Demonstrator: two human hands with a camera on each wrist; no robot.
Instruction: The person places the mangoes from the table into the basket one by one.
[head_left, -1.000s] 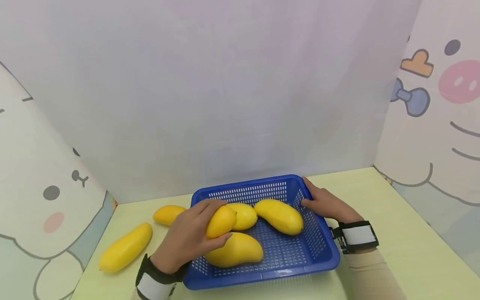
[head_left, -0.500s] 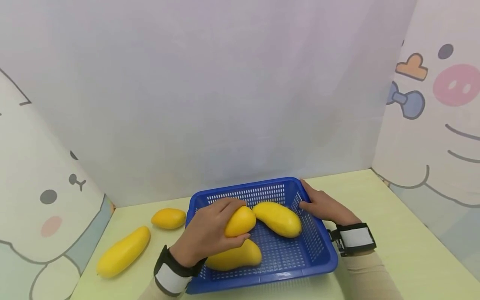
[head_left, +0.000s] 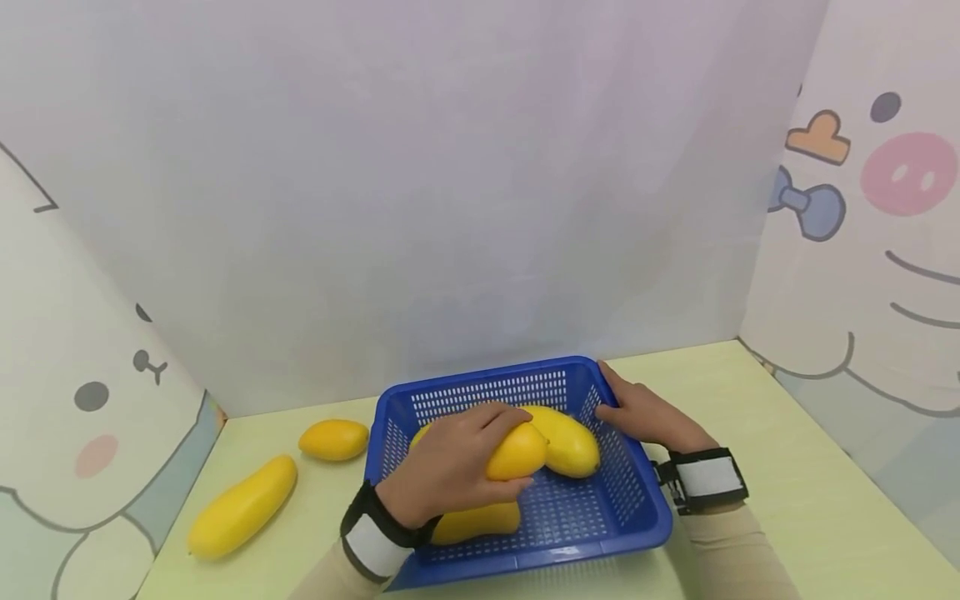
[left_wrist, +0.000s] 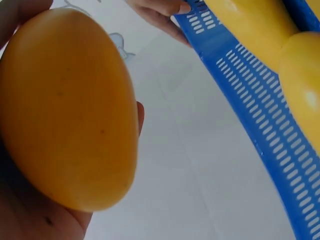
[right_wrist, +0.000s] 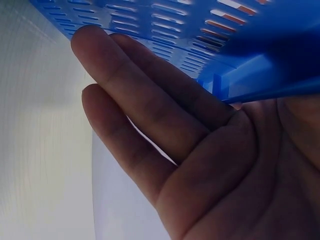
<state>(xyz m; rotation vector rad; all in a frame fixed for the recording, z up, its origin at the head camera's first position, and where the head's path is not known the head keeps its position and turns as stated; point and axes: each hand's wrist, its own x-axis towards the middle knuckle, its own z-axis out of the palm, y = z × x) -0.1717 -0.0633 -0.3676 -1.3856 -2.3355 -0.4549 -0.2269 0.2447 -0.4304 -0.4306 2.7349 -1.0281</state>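
Note:
A yellow mango (head_left: 519,452) is held in my left hand (head_left: 453,467) over the middle of the blue plastic basket (head_left: 577,554). Thumb and fingers curl round its sides; the left wrist view shows this mango (left_wrist: 70,110) large and smooth. My right hand (head_left: 651,415) grips the basket's right wall near the far corner, thumb inside and fingers outside. In the right wrist view those fingers (right_wrist: 145,110) lie along the slotted outer wall. Inside the basket, one mango (head_left: 573,446) lies at the right and another mango (head_left: 480,523) near the front. A third, behind my left hand, is mostly hidden.
On the pale yellow table (head_left: 780,467), left of the basket, lie a small mango (head_left: 333,439) and a long mango (head_left: 243,507). A plain pale back wall (head_left: 480,208) stands close behind the basket, with cartoon-printed panels on both sides.
My left hand has moved right with the mango, from the basket's left side to its middle. My right hand keeps its grip on the basket. The view has shifted slightly.

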